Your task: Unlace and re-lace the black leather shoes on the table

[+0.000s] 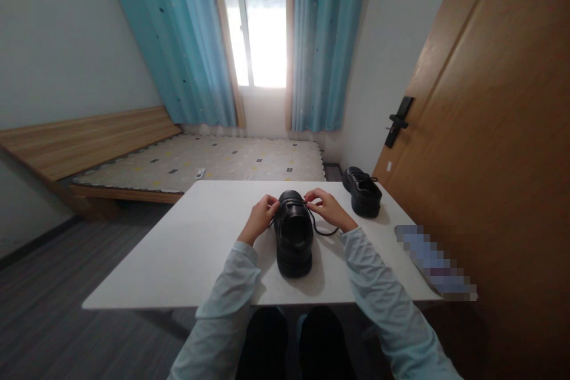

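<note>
A black lace-up shoe stands on the white table right in front of me, heel towards me. My left hand pinches the lace at the shoe's left side near the tongue. On the shoe's right, my right hand pinches the other lace end, and a loop of black lace trails onto the table under it. The second black shoe sits apart at the table's far right corner.
A wooden door with a black handle stands close on the right. Beyond the table are a low bed, blue curtains and a bright window. A blurred-out item lies at the table's right edge.
</note>
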`<state>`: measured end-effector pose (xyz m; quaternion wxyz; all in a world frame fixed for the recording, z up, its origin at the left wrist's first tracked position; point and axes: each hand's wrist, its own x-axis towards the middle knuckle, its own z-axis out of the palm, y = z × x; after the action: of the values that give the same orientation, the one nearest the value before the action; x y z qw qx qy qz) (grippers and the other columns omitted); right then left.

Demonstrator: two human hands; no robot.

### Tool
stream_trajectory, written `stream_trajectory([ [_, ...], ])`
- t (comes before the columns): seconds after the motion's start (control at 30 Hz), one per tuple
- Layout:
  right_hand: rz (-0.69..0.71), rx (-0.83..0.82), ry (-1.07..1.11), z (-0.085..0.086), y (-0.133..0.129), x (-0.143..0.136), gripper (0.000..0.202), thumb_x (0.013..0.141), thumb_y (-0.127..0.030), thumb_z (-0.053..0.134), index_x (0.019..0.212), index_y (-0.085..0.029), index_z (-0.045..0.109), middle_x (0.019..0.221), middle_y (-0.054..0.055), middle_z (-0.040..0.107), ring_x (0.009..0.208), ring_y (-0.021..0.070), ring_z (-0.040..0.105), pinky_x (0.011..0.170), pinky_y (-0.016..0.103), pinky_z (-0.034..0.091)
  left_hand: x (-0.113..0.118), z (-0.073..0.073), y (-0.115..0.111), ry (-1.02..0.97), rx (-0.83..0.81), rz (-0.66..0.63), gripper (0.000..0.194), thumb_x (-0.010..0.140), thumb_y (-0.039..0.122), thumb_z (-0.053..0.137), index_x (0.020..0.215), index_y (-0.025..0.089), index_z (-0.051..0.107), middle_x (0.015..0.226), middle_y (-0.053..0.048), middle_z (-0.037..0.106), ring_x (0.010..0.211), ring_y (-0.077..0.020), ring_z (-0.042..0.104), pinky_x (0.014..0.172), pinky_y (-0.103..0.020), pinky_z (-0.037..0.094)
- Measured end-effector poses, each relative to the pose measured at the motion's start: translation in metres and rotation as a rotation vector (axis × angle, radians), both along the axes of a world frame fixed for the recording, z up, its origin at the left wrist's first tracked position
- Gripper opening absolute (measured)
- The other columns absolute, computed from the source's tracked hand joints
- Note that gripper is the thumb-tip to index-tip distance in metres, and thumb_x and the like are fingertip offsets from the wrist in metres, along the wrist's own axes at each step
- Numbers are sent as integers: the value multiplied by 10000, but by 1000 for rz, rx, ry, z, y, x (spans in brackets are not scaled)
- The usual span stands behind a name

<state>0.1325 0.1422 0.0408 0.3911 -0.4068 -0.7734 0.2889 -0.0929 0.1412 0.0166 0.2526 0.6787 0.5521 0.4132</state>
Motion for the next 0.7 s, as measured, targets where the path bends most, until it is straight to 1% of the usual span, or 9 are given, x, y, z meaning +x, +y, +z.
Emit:
stream_trajectory([
  [0.17, -6, -11, 32, -3, 3, 1, 57, 686, -197, 573, 732, -167, 559, 803, 17, 599, 721, 136, 547, 638, 261, 431, -1, -3, 1, -31, -4, -13, 191, 788, 360, 523, 784, 173, 564, 807, -52, 654, 715, -170, 611, 673, -294, 485],
  [0.27, 24, -25, 34, -5, 4, -1, 52, 640, -151, 526, 686, -175, 527, 757, 6, 591, 707, 134, 534, 632, 256, 413, -1, -5, 2, -58, -18, -28, 201, 792, 366, 523, 790, 169, 562, 796, -50, 645, 693, -166, 607, 644, -292, 487],
  [0.37, 30, -46, 82, -3, 4, -2, 46, 627, -150, 503, 659, -182, 495, 720, 2, 565, 687, 134, 514, 614, 255, 396, -1, -7, 3, -90, -34, -34, 198, 789, 361, 530, 794, 165, 562, 792, -48, 641, 673, -161, 607, 623, -292, 493],
  [0.47, 89, -134, 236, 0, 1, -2, 79, 635, -172, 547, 686, -186, 490, 695, -13, 534, 663, 124, 502, 607, 249, 392, -1, -8, 4, -104, -43, -34, 199, 787, 360, 535, 791, 164, 565, 791, -47, 643, 665, -158, 607, 615, -289, 496],
  [0.57, 144, -199, 445, 3, -2, 0, 209, 626, -186, 636, 808, -193, 533, 719, -30, 532, 669, 109, 507, 621, 233, 400, -2, -10, 5, -104, -33, -36, 194, 783, 357, 544, 778, 165, 566, 771, -41, 644, 680, -158, 607, 630, -286, 495],
  [0.63, 111, -189, 588, 5, -1, 4, 280, 616, -190, 665, 873, -203, 555, 711, -41, 529, 651, 100, 498, 611, 224, 396, -3, -12, 7, -119, -37, -48, 191, 778, 354, 549, 766, 164, 566, 751, -38, 641, 676, -159, 607, 630, -286, 495],
  [0.7, 21, -145, 705, 6, 1, 8, 288, 607, -192, 672, 876, -204, 570, 686, -51, 522, 616, 88, 476, 587, 213, 382, -3, -14, 9, -151, -49, -62, 190, 770, 352, 553, 757, 163, 566, 737, -36, 636, 657, -158, 608, 622, -288, 496],
])
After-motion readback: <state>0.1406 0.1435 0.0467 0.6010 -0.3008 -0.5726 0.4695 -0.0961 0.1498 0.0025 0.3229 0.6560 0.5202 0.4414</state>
